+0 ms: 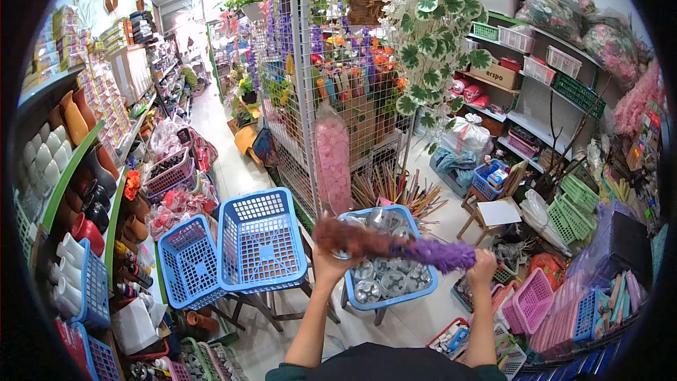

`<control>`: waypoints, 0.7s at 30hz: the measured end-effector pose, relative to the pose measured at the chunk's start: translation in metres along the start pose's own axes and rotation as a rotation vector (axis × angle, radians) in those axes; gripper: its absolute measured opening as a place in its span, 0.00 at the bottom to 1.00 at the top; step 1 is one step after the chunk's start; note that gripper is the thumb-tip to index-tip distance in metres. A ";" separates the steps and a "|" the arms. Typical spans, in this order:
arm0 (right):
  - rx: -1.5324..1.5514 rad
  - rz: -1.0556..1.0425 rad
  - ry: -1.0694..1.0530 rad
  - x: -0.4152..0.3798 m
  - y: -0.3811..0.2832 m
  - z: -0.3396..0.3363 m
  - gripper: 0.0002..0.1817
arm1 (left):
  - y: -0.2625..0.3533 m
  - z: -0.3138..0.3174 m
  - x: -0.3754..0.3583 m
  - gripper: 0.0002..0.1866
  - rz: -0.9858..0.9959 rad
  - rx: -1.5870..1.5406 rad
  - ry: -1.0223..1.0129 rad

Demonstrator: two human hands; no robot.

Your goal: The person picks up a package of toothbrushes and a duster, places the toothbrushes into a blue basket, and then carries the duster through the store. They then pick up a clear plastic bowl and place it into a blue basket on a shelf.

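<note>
A long feather duster, brown on the left and purple on the right, is stretched between my hands and partly blurred. My right hand is closed at its purple end. At the brown end is my left hand, blurred, with its fingers partly hidden; something clear and round shows beside it. Beneath the duster stands a blue basket holding several clear glass vessels. To the left are two blue baskets with nothing in them.
A wire mesh rack with hanging plants rises ahead. Shelves of vases line the left side. On the right are a small chair with a white board, pink baskets and shelves. Sticks lie behind the glass basket.
</note>
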State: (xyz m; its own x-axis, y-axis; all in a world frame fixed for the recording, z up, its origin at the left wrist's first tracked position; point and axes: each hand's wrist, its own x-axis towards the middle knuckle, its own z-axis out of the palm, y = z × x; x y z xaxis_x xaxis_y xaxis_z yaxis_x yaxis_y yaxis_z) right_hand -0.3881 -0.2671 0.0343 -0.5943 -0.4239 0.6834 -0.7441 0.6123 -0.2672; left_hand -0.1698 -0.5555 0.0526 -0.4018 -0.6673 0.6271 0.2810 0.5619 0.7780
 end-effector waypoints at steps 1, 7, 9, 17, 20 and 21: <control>-0.001 0.000 -0.001 0.000 0.002 -0.006 0.10 | 0.007 -0.002 0.004 0.62 -0.202 -0.134 -0.001; -0.076 -0.039 0.072 -0.010 0.010 -0.005 0.10 | 0.014 -0.001 -0.003 0.68 -0.142 0.627 -0.080; -0.025 -0.105 -0.030 -0.010 0.012 -0.015 0.11 | 0.005 -0.006 0.001 0.68 -0.008 0.395 -0.091; -0.074 -0.047 0.038 -0.016 0.022 -0.014 0.13 | 0.025 -0.007 0.005 0.63 0.058 0.384 -0.108; 0.000 -0.102 0.057 -0.013 0.031 -0.020 0.13 | 0.017 -0.009 0.008 0.63 0.060 0.375 -0.045; -0.001 -0.102 0.056 -0.011 0.029 -0.023 0.13 | 0.023 -0.011 0.009 0.63 0.068 0.370 -0.026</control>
State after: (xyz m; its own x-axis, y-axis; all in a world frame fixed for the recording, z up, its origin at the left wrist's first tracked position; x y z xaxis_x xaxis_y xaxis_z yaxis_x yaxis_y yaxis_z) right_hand -0.3958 -0.2296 0.0344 -0.4974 -0.4461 0.7440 -0.7996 0.5685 -0.1937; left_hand -0.1575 -0.5542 0.0769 -0.4168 -0.6125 0.6717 -0.0239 0.7461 0.6654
